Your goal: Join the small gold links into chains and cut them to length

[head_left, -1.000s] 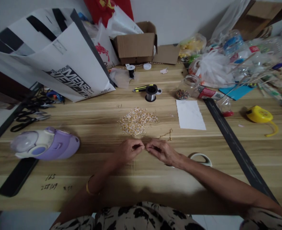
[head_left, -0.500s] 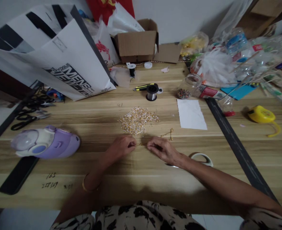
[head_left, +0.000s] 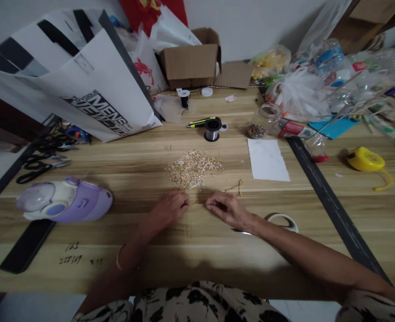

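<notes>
A thin gold chain (head_left: pixel 196 203) lies in the gap between the two hands, over the near middle of the table (head_left: pixel 150 277). Its long axis runs left to right, roughly square to the person's line of sight, so each grip meets it from its own side. The left hand (head_left: pixel 172 208) is at its left end and the right hand (head_left: pixel 229 209) at its right end; the two are near each other and apart, with neither plainly closer to the chain.

The left grip is drawn together, thumb against curled fingers, and appears to pinch the chain's left end, though the fingertips are partly hidden. The right grip is closed to a pinch too, with a small hollow behind the thumb and forefinger tips; it seems to have hold of the right end, but the contact itself is too small to make out.

The heap of gold and clear beads (head_left: pixel 190 170) sits just beyond the chain on the far side, nearer to the left hand. A second gold strand (head_left: pixel 239 188) lies bent just past the right hand, with that hand the closer one. Scissors (head_left: pixel 286 218) lie partly beneath the right forearm. Farther off stand a wire spool (head_left: pixel 212 129) and a jar (head_left: pixel 267 117), with white paper (head_left: pixel 269 160) nearer than the jar.
</notes>
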Demonstrator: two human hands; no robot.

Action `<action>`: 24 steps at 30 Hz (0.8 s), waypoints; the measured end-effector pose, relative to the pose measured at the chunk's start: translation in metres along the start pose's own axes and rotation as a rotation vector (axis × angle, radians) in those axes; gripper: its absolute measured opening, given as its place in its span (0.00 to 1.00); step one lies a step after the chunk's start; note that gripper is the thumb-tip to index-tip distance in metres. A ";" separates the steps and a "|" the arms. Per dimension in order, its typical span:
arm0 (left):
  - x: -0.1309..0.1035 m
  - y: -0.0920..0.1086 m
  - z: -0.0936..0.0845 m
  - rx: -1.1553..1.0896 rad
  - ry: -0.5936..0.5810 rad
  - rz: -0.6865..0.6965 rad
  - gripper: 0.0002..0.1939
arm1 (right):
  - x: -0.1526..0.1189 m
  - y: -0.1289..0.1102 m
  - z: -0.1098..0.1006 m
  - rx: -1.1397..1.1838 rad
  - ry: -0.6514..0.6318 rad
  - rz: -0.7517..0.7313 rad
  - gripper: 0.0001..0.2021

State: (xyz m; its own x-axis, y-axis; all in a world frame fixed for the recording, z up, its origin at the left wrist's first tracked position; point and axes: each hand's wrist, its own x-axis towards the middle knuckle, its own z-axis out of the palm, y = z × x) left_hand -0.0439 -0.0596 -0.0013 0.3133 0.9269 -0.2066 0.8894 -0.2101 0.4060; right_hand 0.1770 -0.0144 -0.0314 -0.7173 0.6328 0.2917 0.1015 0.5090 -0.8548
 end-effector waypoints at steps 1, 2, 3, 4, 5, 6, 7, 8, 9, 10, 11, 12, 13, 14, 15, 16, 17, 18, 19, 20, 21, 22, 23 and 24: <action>0.000 0.000 0.000 0.011 0.001 -0.001 0.08 | 0.000 0.000 0.000 -0.001 -0.001 0.001 0.07; -0.001 0.000 0.001 0.020 0.002 0.003 0.08 | 0.000 0.000 0.000 -0.002 -0.001 0.002 0.07; -0.001 0.000 0.001 0.027 0.003 0.009 0.08 | 0.000 -0.001 0.000 -0.004 -0.003 0.004 0.07; 0.000 0.000 0.001 0.033 0.002 0.014 0.08 | 0.001 -0.001 -0.001 -0.007 -0.006 0.004 0.07; 0.000 0.000 0.001 0.039 0.000 0.021 0.08 | 0.001 -0.001 -0.001 -0.011 -0.008 0.003 0.07; 0.000 0.000 0.001 0.046 -0.003 0.028 0.08 | 0.001 -0.002 -0.001 -0.014 -0.010 0.000 0.07; 0.000 0.000 0.001 0.054 -0.008 0.032 0.08 | 0.001 -0.002 -0.001 -0.017 -0.009 -0.006 0.07; 0.000 -0.001 0.001 0.061 -0.012 0.037 0.09 | 0.002 -0.002 -0.001 -0.020 -0.006 -0.013 0.07; 0.000 -0.001 0.001 0.065 -0.012 0.044 0.09 | 0.002 -0.003 -0.002 -0.023 -0.005 -0.019 0.07; 0.000 -0.002 0.002 0.067 -0.010 0.053 0.10 | 0.002 -0.003 -0.002 -0.026 -0.003 -0.023 0.07; 0.000 -0.002 0.002 0.070 -0.004 0.059 0.10 | 0.002 -0.003 -0.002 -0.028 -0.001 -0.024 0.07; 0.000 -0.003 0.002 0.073 0.002 0.066 0.11 | 0.002 -0.003 -0.002 -0.030 -0.002 -0.023 0.07; 0.000 -0.004 0.003 0.076 0.007 0.076 0.11 | 0.002 -0.003 -0.002 -0.030 -0.004 -0.020 0.07; 0.000 -0.005 0.004 0.079 0.011 0.087 0.11 | 0.002 -0.002 -0.002 -0.028 -0.006 -0.018 0.06; 0.000 -0.005 0.004 0.083 0.010 0.098 0.11 | 0.002 -0.002 -0.002 -0.025 -0.006 -0.017 0.06; 0.000 -0.006 0.005 0.088 0.008 0.106 0.11 | 0.001 -0.002 -0.002 -0.024 -0.007 -0.017 0.06; 0.000 -0.006 0.005 0.092 0.006 0.110 0.11 | 0.001 -0.001 -0.002 -0.025 -0.010 -0.015 0.07; 0.001 -0.006 0.004 0.095 0.003 0.108 0.11 | 0.001 -0.001 -0.002 -0.026 -0.012 -0.014 0.07; 0.001 -0.005 0.003 0.098 0.002 0.099 0.11 | 0.001 -0.001 -0.002 -0.026 -0.015 -0.012 0.07; 0.001 -0.005 0.002 0.094 0.001 0.084 0.11 | 0.001 -0.001 -0.002 -0.026 -0.017 -0.009 0.07; 0.001 -0.003 0.001 0.080 -0.001 0.065 0.11 | 0.002 -0.001 -0.002 -0.024 -0.018 -0.007 0.06; 0.001 -0.002 -0.001 0.058 -0.003 0.045 0.11 | 0.002 -0.002 -0.002 -0.022 -0.018 -0.007 0.06; 0.001 0.000 -0.004 0.028 -0.005 0.026 0.10 | 0.002 -0.002 -0.002 -0.020 -0.017 -0.008 0.06; 0.001 0.002 -0.006 -0.005 -0.007 0.005 0.10 | 0.002 -0.002 -0.002 -0.019 -0.016 -0.009 0.06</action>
State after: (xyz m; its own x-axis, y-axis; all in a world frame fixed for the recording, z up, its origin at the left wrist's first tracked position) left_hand -0.0440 -0.0571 0.0041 0.3203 0.9236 -0.2106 0.8861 -0.2135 0.4113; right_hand 0.1770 -0.0129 -0.0280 -0.7289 0.6190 0.2925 0.1075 0.5255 -0.8440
